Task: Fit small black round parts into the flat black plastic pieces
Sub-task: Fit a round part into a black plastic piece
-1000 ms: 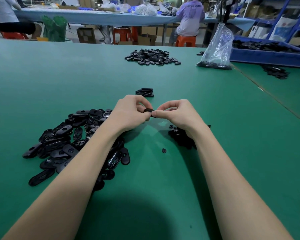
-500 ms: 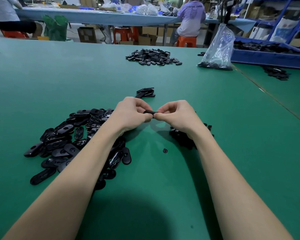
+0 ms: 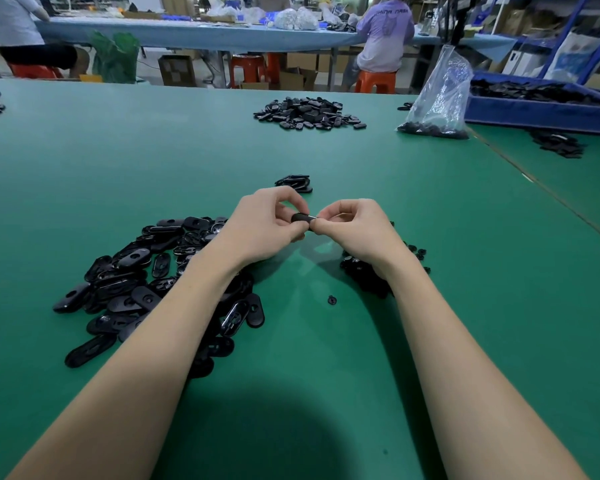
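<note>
In the middle of the frame I see both hands meeting above the green bench [image 3: 430,209]. The left hand [image 3: 267,226] and the right hand [image 3: 352,226] have curled fingers, and together they pinch one flat black piece [image 3: 302,218] between the fingertips, each hand at one end of it. The piece is lifted off the bench. I cannot tell if a small round part is already sitting in it, because the fingers cover most of it.

Under the left forearm, at the left centre of the frame, lies a big heap of flat pieces [image 3: 136,271]. Under the right wrist there is a smaller heap of round parts [image 3: 364,271], and one single round part [image 3: 332,300] lies alone just in front of it. Just behind the hands I see a little stack of pieces [image 3: 294,182]. Farther back, in the upper centre, is another pile [image 3: 307,112], and to its right stands a clear plastic bag [image 3: 437,95] beside a blue tray [image 3: 541,110].
</note>
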Demonstrator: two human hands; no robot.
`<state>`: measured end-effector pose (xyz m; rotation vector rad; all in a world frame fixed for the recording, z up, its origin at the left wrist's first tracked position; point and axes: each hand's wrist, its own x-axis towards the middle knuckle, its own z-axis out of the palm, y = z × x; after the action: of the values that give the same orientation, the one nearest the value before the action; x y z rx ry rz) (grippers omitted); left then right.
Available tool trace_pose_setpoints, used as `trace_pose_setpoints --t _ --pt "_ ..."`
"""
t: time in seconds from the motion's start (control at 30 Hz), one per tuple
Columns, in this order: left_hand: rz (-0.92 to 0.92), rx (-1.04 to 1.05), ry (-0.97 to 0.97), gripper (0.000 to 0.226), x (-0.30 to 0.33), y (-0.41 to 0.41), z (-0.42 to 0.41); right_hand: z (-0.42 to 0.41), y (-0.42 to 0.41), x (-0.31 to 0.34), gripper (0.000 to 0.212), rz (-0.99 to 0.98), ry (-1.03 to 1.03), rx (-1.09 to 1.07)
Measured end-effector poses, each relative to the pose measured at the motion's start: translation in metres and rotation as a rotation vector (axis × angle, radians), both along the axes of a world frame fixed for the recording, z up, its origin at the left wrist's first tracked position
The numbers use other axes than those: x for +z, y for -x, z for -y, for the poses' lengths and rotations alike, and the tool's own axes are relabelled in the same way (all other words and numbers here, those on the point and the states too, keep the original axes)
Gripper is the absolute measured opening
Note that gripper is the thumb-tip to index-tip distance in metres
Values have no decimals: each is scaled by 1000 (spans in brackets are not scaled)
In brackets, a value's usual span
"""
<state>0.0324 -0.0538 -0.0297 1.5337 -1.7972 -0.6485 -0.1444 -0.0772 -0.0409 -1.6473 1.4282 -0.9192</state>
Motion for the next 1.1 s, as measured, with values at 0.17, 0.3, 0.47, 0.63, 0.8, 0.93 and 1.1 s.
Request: trace_pose_setpoints --t 0.17,0.3,0.47,0.63,0.8,0.93,1.1 --pt "223 -15 187 9 -5 -3 9 1 2 2 13 -206 70 -19" --pt "322 97 237 4 -2 1 41 -3 -3 2 32 -473 232 -87" --pt "280 144 186 11 12 1 93 -4 -3 -3 28 -508 234 -99" --pt "440 150 132 9 0 2 123 -2 2 -5 27 -514 250 -121" --pt "507 153 185 6 -11 1 141 -1 3 -8 27 -532 260 -138" --pt "554 108 169 12 -9 4 154 -2 0 -10 27 -547 252 -117" --pt "555 123 126 17 -7 -2 162 -3 -3 -8 27 -556 273 -100"
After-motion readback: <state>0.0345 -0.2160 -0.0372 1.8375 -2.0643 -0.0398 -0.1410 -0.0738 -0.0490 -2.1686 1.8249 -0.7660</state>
